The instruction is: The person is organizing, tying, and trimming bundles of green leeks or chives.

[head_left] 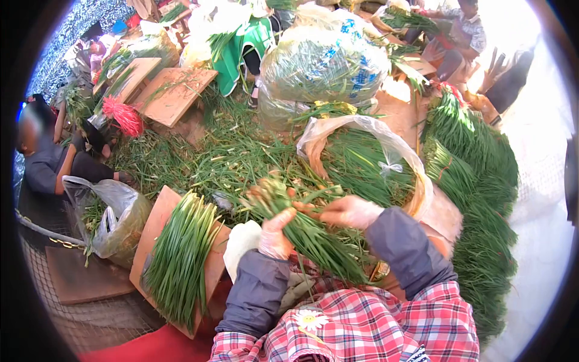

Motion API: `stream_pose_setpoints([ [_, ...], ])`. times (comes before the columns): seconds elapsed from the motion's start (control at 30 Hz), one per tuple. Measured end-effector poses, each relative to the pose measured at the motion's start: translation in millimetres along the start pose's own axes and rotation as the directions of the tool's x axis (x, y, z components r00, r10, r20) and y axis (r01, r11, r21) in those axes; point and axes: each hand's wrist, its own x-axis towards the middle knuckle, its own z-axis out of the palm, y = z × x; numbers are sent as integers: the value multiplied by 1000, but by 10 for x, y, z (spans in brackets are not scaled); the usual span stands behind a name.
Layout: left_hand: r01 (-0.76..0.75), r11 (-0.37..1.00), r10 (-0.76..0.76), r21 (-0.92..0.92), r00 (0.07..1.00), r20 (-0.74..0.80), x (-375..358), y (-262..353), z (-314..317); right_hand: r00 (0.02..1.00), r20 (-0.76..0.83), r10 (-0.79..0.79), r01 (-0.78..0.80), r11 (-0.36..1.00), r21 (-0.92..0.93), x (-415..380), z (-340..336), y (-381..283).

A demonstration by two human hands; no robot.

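A bunch of long green leafy stalks (319, 238) lies across my lap area, its root end pointing up and left. My left hand (277, 232) is wrapped round the bunch near its upper part. To the right, my right hand (350, 212) is closed beside the bunch, fingers pinched at its edge; what they hold is too small to make out. Left of my left hand, a thick pile of trimmed stalks (182, 256) rests on a wooden board (158, 224). Beyond my right hand, an open clear plastic bag (420, 175) holds more green stalks.
Tied green bundles (482, 211) are stacked at the right. Loose greens (223, 151) litter the ground ahead. A large stuffed plastic bag (325, 60) stands behind, near wooden boards (175, 93) and red ties (123, 116). People sit at far left (45, 154) and upper right (461, 36).
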Motion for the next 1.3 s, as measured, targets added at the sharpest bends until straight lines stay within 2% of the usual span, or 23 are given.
stream_pose_setpoints([
  [0.07, -110, 991, 111, -71, 993, 24, -46, 238, 9, 962, -272, -2, 41, 990, 138, -292, -198, 98],
  [0.13, -248, 966, 250, -73, 968, 23, -73, 549, 14, 850, -525, 40, 124, 954, 273, -602, -465, 158],
  [0.17, -326, 943, 327, -65, 945, 4, -97, 675, 6, 786, -611, 91, 170, 919, 357, -817, -573, 83],
  [0.23, -393, 911, 401, -120, 915, 45, -90, 905, -81, 752, -658, 49, 281, 879, 386, -1163, -732, -12],
  [0.27, -411, 901, 425, -141, 900, 91, -74, 992, -131, 760, -649, -20, 355, 850, 389, -1304, -805, -39],
  [0.3, -416, 894, 432, -167, 899, 73, -105, 1052, -107, 763, -640, -88, 425, 815, 394, -1417, -850, -86],
  [0.43, -438, 882, 458, -174, 884, 98, -146, 1096, -38, 779, -525, -341, 503, 840, 201, -1633, -777, -646],
  [0.47, -430, 885, 452, -179, 886, 105, -158, 1076, 19, 832, -426, -356, 440, 891, 115, -1627, -793, -734],
  [0.5, -422, 888, 446, -183, 888, 112, -167, 1052, 65, 866, -362, -346, 336, 937, -90, -1545, -778, -807],
  [0.53, -410, 891, 436, -192, 892, 121, -150, 1015, 90, 899, -303, -318, 228, 927, -297, -1412, -737, -873],
  [0.57, -402, 897, 426, -181, 897, 121, -150, 958, 140, 928, -252, -274, 120, 861, -494, -1271, -673, -908],
  [0.63, -378, 917, 389, -128, 918, 81, -168, 842, 295, 960, -57, -275, 249, 927, -280, -866, -385, -720],
  [0.7, -328, 931, 345, -160, 934, 94, -154, 730, 361, 928, 86, -361, 371, 905, -207, -432, 1, -249],
  [0.77, -296, 942, 311, -159, 947, 76, -97, 665, 274, 956, 81, -282, 264, 948, 179, -561, 471, -277],
  [0.8, -278, 947, 291, -163, 955, 59, -83, 638, 227, 984, 86, -159, 114, 915, 387, -603, 669, -235],
  [0.83, -256, 951, 266, -176, 963, 38, -72, 607, 169, 993, 117, -28, -45, 816, 577, -642, 796, -200],
  [0.93, -203, 962, 204, -185, 979, -13, 66, 475, -12, 962, 205, 181, -273, 665, 695, -766, 803, -238],
  [1.03, -95, 969, 79, -227, 994, -78, 149, 252, -192, 954, -15, 298, -244, 809, 535, -851, 478, -630],
  [1.07, -134, 990, 139, 42, 981, -138, 247, 45, -486, 957, -51, 284, -224, 843, 490, -800, 331, -654],
  [1.1, 135, 989, -125, 64, 982, -142, 131, 18, -504, 960, -85, 267, -204, 874, 442, -743, 185, -681],
  [1.17, 301, 920, -189, 252, 902, -389, -133, -77, -411, 948, -130, 291, -245, 926, 287, -657, 15, -858],
  [1.27, 200, 906, -60, 372, 933, -354, -622, -20, -186, 948, -104, 301, -282, 945, 167, -469, -131, -941],
  [1.3, -13, 854, 134, 520, 972, -195, -648, -48, -157, 943, -101, 318, -304, 943, 136, -437, -147, -1001],
])
